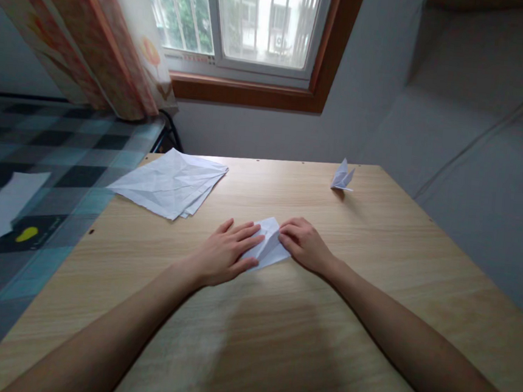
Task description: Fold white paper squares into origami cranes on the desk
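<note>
A small white folded sheet point(270, 245) lies on the wooden table point(373, 279), about midway between its left and right edges and a little towards the near edge. Both hands meet on it. The left hand point(224, 251) lies flat and open, fingers stretched out together over the sheet's left part, apparently to pin the paper so it cannot slide. The right hand point(305, 242) comes in from the other side with its fingers curled, their tips down on the sheet's right edge. This looks like pressure along a crease, though whether they pinch a flap or only press I cannot tell.

Near the far left corner sits a loose stack of sheets point(169, 182), already creased (the fold lines show faintly) and well apart from the hands. Close to the far edge, towards the right, a small paper figure point(342, 177) stands alone, seemingly set out of the way. Beyond the left edge lies a checked cover point(40, 158), with a curtain point(96, 35) and a window point(258, 19) behind.
</note>
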`<action>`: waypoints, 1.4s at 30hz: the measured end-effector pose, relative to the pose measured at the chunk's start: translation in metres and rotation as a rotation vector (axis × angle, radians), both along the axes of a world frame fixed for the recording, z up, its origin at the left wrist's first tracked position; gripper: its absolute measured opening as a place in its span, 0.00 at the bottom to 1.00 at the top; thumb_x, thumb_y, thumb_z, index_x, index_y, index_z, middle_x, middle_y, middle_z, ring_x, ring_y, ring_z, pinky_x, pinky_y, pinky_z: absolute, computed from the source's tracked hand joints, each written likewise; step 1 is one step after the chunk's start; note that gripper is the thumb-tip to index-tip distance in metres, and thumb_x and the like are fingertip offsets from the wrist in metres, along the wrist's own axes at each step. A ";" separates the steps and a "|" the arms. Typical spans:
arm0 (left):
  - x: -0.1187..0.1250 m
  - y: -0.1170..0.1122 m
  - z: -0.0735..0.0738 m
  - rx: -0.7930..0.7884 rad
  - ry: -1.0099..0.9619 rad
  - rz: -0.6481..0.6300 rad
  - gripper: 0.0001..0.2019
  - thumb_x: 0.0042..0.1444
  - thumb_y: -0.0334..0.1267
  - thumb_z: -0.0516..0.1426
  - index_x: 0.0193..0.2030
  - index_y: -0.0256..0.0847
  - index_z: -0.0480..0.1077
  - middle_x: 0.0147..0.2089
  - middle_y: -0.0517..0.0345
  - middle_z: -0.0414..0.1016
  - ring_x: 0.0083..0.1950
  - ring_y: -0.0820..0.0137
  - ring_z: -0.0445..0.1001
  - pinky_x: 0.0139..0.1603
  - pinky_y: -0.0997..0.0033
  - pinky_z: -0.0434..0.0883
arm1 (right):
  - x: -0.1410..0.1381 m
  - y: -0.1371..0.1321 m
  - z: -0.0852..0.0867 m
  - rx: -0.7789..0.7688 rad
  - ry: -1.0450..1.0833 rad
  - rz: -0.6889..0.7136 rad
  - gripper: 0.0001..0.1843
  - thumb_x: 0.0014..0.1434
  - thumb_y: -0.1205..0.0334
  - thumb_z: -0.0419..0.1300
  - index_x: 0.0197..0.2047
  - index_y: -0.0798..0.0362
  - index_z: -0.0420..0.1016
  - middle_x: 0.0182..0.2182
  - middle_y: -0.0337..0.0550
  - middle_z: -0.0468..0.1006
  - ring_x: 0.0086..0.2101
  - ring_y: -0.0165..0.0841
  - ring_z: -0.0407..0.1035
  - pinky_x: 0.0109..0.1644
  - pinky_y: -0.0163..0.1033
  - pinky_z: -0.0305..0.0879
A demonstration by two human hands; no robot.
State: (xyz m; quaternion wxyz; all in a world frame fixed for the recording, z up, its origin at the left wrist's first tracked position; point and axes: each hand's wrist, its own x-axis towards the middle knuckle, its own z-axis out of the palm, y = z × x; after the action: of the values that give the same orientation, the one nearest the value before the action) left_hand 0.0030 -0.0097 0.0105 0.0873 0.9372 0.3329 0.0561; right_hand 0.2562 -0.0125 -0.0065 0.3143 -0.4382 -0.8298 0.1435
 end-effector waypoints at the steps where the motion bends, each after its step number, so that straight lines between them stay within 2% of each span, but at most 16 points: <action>1: 0.001 0.000 0.000 -0.001 -0.008 0.008 0.26 0.66 0.50 0.49 0.67 0.43 0.61 0.72 0.45 0.60 0.72 0.54 0.57 0.70 0.40 0.52 | -0.004 0.000 0.000 0.003 -0.029 -0.045 0.07 0.64 0.66 0.58 0.38 0.54 0.78 0.38 0.49 0.79 0.42 0.39 0.70 0.50 0.47 0.67; 4: 0.002 -0.002 0.002 0.001 -0.039 0.025 0.28 0.64 0.47 0.53 0.68 0.39 0.59 0.69 0.42 0.63 0.71 0.54 0.60 0.70 0.41 0.53 | -0.011 -0.001 0.000 0.043 -0.112 -0.152 0.06 0.62 0.64 0.61 0.41 0.55 0.78 0.39 0.50 0.78 0.42 0.42 0.69 0.49 0.48 0.67; 6: 0.003 -0.003 0.002 0.014 -0.046 0.018 0.27 0.64 0.46 0.53 0.68 0.39 0.59 0.69 0.42 0.64 0.71 0.53 0.60 0.69 0.40 0.54 | -0.012 -0.004 0.000 0.102 -0.156 -0.151 0.06 0.62 0.65 0.61 0.42 0.53 0.78 0.40 0.50 0.79 0.43 0.42 0.69 0.50 0.48 0.67; 11: 0.001 -0.002 -0.002 0.060 -0.015 -0.002 0.24 0.65 0.48 0.51 0.66 0.43 0.63 0.70 0.44 0.62 0.71 0.53 0.60 0.68 0.40 0.55 | -0.013 -0.016 -0.002 0.221 -0.259 0.194 0.11 0.66 0.69 0.55 0.41 0.50 0.79 0.41 0.46 0.82 0.43 0.38 0.72 0.50 0.44 0.69; 13: 0.000 -0.002 -0.004 0.073 -0.021 -0.004 0.24 0.65 0.48 0.50 0.66 0.43 0.63 0.70 0.44 0.62 0.71 0.53 0.60 0.68 0.41 0.55 | -0.014 -0.020 -0.003 0.229 -0.248 0.259 0.12 0.67 0.69 0.54 0.44 0.50 0.79 0.43 0.47 0.82 0.44 0.37 0.74 0.50 0.43 0.70; 16: 0.000 -0.001 -0.005 0.080 -0.022 -0.004 0.25 0.64 0.49 0.52 0.66 0.43 0.63 0.70 0.44 0.62 0.71 0.53 0.60 0.69 0.41 0.55 | -0.011 -0.021 -0.005 0.212 -0.223 0.236 0.14 0.65 0.71 0.54 0.44 0.50 0.80 0.46 0.47 0.82 0.46 0.37 0.75 0.52 0.43 0.71; 21: 0.000 -0.003 -0.003 0.068 -0.002 -0.003 0.27 0.64 0.49 0.52 0.67 0.42 0.62 0.71 0.42 0.60 0.71 0.51 0.60 0.68 0.38 0.54 | -0.001 -0.016 -0.006 0.141 -0.166 0.066 0.14 0.60 0.74 0.56 0.41 0.51 0.82 0.46 0.49 0.83 0.47 0.39 0.75 0.55 0.47 0.72; 24: 0.001 -0.003 -0.002 0.069 -0.018 -0.005 0.26 0.64 0.49 0.53 0.66 0.42 0.63 0.71 0.42 0.61 0.71 0.51 0.60 0.68 0.38 0.55 | 0.000 -0.014 -0.008 0.051 -0.004 -0.028 0.15 0.58 0.74 0.56 0.42 0.52 0.82 0.48 0.51 0.81 0.49 0.40 0.74 0.57 0.51 0.71; 26: 0.001 -0.003 -0.002 0.068 -0.040 -0.008 0.26 0.63 0.48 0.54 0.66 0.43 0.63 0.70 0.43 0.62 0.70 0.51 0.61 0.68 0.38 0.55 | -0.003 -0.012 -0.009 -0.051 0.198 -0.116 0.15 0.56 0.73 0.57 0.43 0.51 0.81 0.52 0.51 0.78 0.52 0.40 0.73 0.58 0.51 0.70; 29: 0.001 -0.004 -0.001 0.044 -0.069 -0.012 0.29 0.63 0.47 0.54 0.70 0.43 0.57 0.70 0.42 0.62 0.70 0.52 0.61 0.69 0.40 0.55 | -0.008 -0.008 -0.009 -0.293 0.574 -0.249 0.17 0.51 0.69 0.62 0.45 0.51 0.78 0.57 0.51 0.73 0.53 0.41 0.72 0.54 0.49 0.73; 31: 0.001 -0.004 0.000 0.025 -0.085 -0.012 0.33 0.63 0.46 0.54 0.72 0.41 0.51 0.69 0.40 0.63 0.70 0.52 0.61 0.69 0.41 0.54 | -0.011 -0.006 -0.006 -0.489 0.739 -0.267 0.22 0.48 0.66 0.65 0.48 0.51 0.75 0.53 0.51 0.75 0.51 0.42 0.73 0.50 0.48 0.75; 34: 0.001 -0.004 -0.001 0.020 -0.106 -0.036 0.35 0.63 0.45 0.54 0.73 0.41 0.47 0.69 0.40 0.63 0.70 0.52 0.61 0.69 0.42 0.54 | -0.011 -0.005 0.000 -0.660 0.824 -0.266 0.27 0.45 0.65 0.67 0.50 0.51 0.70 0.45 0.49 0.78 0.45 0.40 0.75 0.44 0.45 0.76; 38: 0.000 -0.003 -0.004 0.035 -0.122 -0.092 0.31 0.64 0.44 0.53 0.71 0.44 0.52 0.69 0.43 0.63 0.70 0.53 0.62 0.69 0.43 0.56 | -0.012 -0.006 0.009 -0.692 0.839 -0.333 0.26 0.42 0.66 0.67 0.47 0.51 0.70 0.52 0.51 0.74 0.35 0.33 0.75 0.32 0.38 0.73; 42: 0.000 -0.003 -0.005 0.063 -0.114 -0.113 0.25 0.64 0.44 0.53 0.67 0.45 0.61 0.69 0.45 0.64 0.68 0.53 0.64 0.67 0.43 0.58 | -0.015 -0.007 0.008 -0.762 0.870 -0.318 0.27 0.41 0.67 0.66 0.47 0.51 0.69 0.37 0.41 0.76 0.27 0.29 0.71 0.25 0.32 0.65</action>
State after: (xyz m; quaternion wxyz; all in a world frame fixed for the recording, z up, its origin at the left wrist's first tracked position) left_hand 0.0029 -0.0123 0.0060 0.0793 0.9522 0.2718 0.1147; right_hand 0.2415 -0.0191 0.0019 0.4636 -0.5396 -0.4393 0.5485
